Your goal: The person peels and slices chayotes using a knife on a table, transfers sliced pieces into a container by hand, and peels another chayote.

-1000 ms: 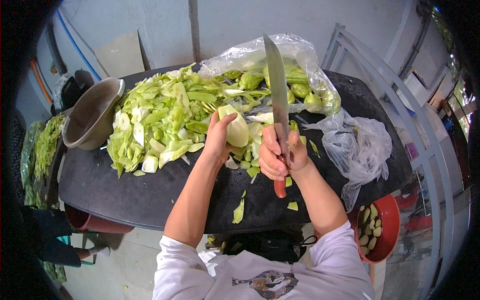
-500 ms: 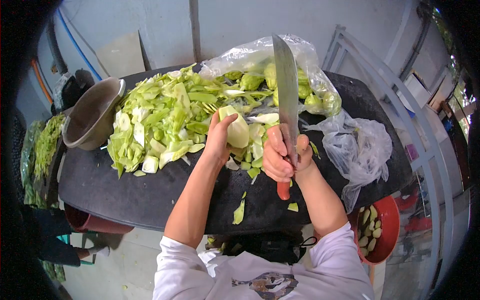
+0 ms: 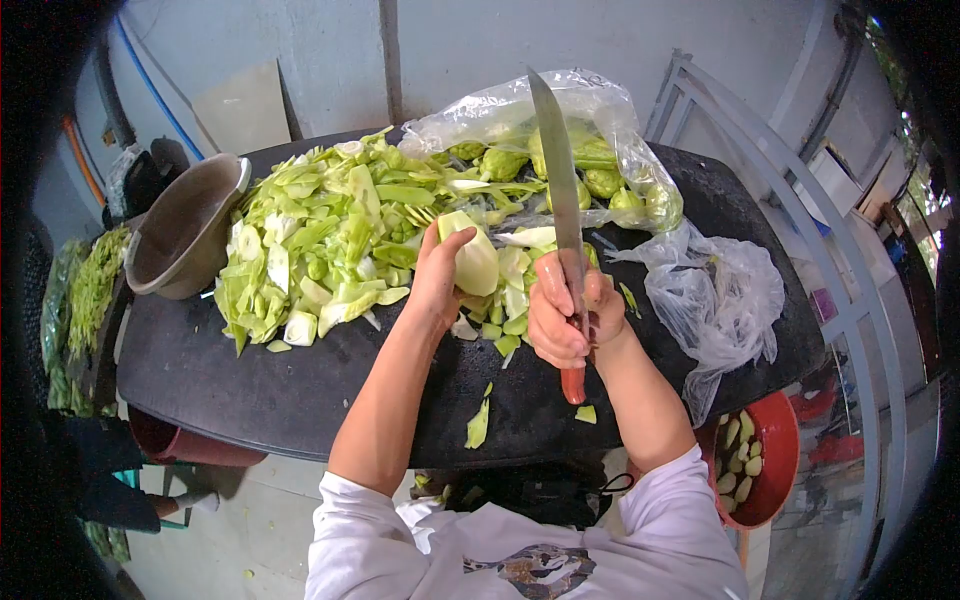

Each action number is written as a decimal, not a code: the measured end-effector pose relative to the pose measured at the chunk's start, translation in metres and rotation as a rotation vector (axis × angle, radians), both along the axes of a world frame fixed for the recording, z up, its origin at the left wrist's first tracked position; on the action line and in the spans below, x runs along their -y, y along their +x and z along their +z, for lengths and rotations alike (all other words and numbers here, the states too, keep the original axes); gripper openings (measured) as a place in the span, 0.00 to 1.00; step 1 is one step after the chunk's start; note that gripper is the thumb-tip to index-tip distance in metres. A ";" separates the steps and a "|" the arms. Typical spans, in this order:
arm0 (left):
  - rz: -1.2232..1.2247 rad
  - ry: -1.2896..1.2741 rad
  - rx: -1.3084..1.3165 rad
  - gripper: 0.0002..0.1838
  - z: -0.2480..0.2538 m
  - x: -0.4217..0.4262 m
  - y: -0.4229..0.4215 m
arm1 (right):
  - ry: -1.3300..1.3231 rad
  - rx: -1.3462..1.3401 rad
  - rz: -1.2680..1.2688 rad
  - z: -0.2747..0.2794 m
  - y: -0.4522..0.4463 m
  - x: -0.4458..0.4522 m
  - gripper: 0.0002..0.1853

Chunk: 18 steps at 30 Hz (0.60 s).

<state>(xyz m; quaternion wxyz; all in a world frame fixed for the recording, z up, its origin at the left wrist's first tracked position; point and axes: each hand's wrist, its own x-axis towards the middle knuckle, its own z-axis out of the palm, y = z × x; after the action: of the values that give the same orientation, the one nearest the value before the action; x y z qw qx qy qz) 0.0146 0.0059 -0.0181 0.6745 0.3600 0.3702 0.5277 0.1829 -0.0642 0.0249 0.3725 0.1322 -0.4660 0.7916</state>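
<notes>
One left hand [image 3: 437, 275] and one right hand [image 3: 572, 310] are above one dark counter [image 3: 250, 370]. The left fingers are wrapped around one peeled pale-green vegetable [image 3: 472, 255], which sits at the middle of the scene, at the right edge of the heap of peelings. The right fingers are closed on one knife [image 3: 560, 160], its blade pointing up and to the far side, its red handle end toward the near side. The knife is apart from the vegetable, to its right.

One heap of peelings [image 3: 320, 220], too many to count, covers the left and middle of the counter. Two loose scraps [image 3: 478, 425] lie near the near edge, one left, one right. One basin [image 3: 185, 235] is at the far left, beside the heap. On the far side, one clear bag [image 3: 490, 125] holds at least five whole green vegetables [image 3: 500, 163]; crumpled plastic [image 3: 715, 290] lies at right. Two red tubs [image 3: 780, 470] are below counter height, one at each side; the right one holds several pale pieces [image 3: 740, 460].
</notes>
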 end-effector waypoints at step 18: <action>0.000 -0.011 -0.006 0.37 -0.003 -0.002 0.000 | -0.031 0.007 0.045 0.000 0.000 -0.002 0.28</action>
<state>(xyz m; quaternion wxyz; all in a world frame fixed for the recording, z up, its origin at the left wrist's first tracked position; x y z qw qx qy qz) 0.0146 0.0081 -0.0214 0.6752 0.3578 0.3752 0.5247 0.1826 -0.0625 0.0251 0.3550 0.1340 -0.4521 0.8072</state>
